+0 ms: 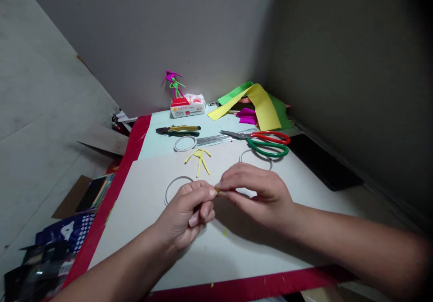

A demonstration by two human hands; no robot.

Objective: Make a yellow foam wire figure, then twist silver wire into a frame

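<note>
My left hand is closed, its thumb and forefinger pinching a small dark-yellow piece above the middle of the table. From the other side, the fingertips of my right hand meet on that same piece. Most of it is hidden by the fingers, so its kind is unclear. Just beyond my hands lies a yellow stick figure with thin arms and legs. A thin grey ring shows partly behind my left hand, and a second grey ring lies behind my right.
Red-and-green-handled scissors and pliers lie farther back, near a white tape roll and straight wires. Yellow paper covers green sheets. Magenta and green figures stand by a small box. A black phone-like slab lies right.
</note>
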